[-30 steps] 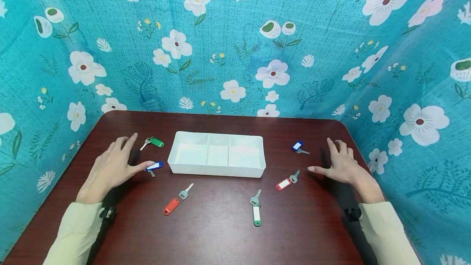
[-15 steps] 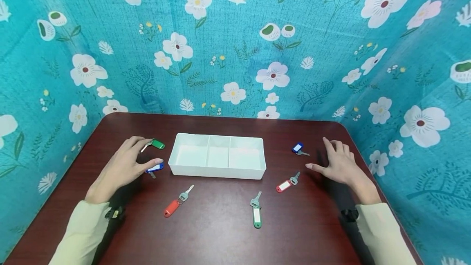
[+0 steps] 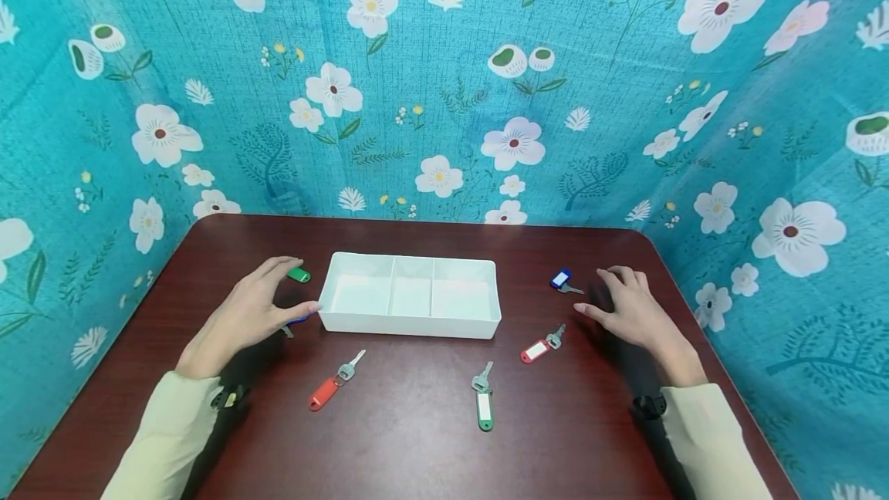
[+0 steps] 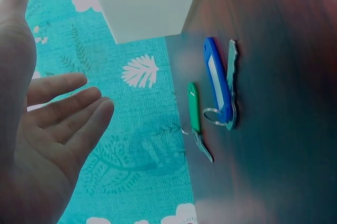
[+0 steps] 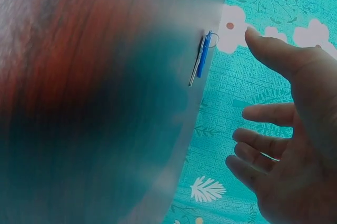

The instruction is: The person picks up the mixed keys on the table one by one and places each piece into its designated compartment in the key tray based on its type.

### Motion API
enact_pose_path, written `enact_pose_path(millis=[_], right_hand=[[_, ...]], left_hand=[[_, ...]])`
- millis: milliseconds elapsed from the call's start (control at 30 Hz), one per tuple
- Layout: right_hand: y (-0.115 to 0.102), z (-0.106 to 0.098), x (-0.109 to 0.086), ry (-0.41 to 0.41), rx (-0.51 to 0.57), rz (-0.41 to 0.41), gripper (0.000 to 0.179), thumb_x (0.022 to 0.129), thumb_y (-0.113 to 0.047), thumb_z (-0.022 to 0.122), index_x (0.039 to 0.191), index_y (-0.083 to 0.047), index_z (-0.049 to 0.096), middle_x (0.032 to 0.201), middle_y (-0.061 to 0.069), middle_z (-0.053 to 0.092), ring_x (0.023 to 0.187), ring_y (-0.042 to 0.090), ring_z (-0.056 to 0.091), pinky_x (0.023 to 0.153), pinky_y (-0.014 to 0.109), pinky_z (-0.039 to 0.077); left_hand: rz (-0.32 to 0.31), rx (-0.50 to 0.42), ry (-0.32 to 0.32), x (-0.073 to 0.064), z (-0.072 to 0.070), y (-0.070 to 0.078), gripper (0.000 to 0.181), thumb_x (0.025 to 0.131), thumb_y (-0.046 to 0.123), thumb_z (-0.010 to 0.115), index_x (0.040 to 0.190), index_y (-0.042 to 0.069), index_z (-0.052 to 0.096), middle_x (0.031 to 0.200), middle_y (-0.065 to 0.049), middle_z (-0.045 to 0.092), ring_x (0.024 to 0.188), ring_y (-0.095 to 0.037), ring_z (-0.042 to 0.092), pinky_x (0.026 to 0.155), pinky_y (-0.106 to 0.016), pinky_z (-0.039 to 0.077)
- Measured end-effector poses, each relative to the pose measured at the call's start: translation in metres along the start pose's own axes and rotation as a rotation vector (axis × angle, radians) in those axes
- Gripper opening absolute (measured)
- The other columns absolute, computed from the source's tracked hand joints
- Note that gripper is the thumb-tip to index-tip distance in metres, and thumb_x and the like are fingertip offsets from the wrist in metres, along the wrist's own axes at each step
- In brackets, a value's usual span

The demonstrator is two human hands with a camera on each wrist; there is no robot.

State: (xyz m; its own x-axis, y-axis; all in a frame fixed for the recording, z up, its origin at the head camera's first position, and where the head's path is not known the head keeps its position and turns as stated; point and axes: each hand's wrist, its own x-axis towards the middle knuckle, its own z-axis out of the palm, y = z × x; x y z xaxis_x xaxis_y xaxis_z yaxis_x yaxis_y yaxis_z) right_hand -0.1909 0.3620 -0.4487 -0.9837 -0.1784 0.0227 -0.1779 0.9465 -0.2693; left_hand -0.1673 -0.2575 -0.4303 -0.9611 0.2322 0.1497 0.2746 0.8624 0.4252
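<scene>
My left hand [image 3: 246,315] hovers with spread fingers over the left side of the table, holding nothing. Below it lie a key with a blue tag [image 4: 218,79] and a key with a green tag [image 4: 194,108]; in the head view the hand partly hides both. The left thumb tip appears beside the left end of a white tray [image 3: 410,324], which has three compartments. On the right, my right hand [image 3: 635,319] is raised above the table, fingers apart and slightly bent, with nothing in it. Nearest to it lies another key with a blue tag [image 3: 560,278].
A red-tagged key [image 3: 324,393] lies in front of the tray's left part. Nearer the front is a green-tagged key [image 3: 484,411], and a second red-tagged key [image 3: 535,350] lies right of the tray. Floral cloth [image 3: 444,99] hangs behind the dark table [image 3: 389,446] and at its sides.
My left hand has moved right, over the green-tagged and blue-tagged keys toward the tray. My right hand has shifted slightly left, its fingers bending a little more. The keys and tray have stayed put.
</scene>
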Motion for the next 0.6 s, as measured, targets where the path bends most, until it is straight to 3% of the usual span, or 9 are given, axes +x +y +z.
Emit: enact_pose_path(millis=[100, 367, 600], right_hand=[[-0.001, 0.000, 0.001, -0.018, 0.013, -0.006, 0.096, 0.095, -0.055, 0.072, 0.155, 0.012, 0.037, 0.156, 0.037, 0.036, 0.139, 0.054, 0.032, 0.106, 0.073, 0.047], [-0.005, 0.001, 0.006, -0.071, 0.047, 0.008, 0.097, 0.097, -0.054, 0.070, 0.158, 0.011, 0.032, 0.164, 0.040, 0.025, 0.146, 0.060, 0.034, 0.111, 0.076, 0.040], [-0.009, 0.004, 0.008, -0.088, 0.052, 0.021, 0.096, 0.097, -0.053, 0.070, 0.157, 0.012, 0.033, 0.164, 0.040, 0.026, 0.147, 0.060, 0.032, 0.113, 0.075, 0.039]], left_hand=[[0.011, -0.007, -0.015, 0.003, 0.002, 0.003, 0.095, 0.088, 0.057, 0.079, 0.154, -0.002, 0.046, 0.154, -0.026, 0.050, 0.139, -0.046, 0.052, 0.108, -0.065, 0.051], [0.022, -0.003, -0.070, 0.008, 0.007, 0.011, 0.100, 0.091, 0.062, 0.074, 0.160, -0.001, 0.039, 0.161, -0.026, 0.045, 0.142, -0.046, 0.051, 0.112, -0.065, 0.048], [0.021, 0.025, -0.117, 0.010, 0.010, 0.014, 0.103, 0.093, 0.066, 0.068, 0.162, -0.001, 0.033, 0.167, -0.026, 0.037, 0.151, -0.051, 0.039, 0.119, -0.069, 0.038]])
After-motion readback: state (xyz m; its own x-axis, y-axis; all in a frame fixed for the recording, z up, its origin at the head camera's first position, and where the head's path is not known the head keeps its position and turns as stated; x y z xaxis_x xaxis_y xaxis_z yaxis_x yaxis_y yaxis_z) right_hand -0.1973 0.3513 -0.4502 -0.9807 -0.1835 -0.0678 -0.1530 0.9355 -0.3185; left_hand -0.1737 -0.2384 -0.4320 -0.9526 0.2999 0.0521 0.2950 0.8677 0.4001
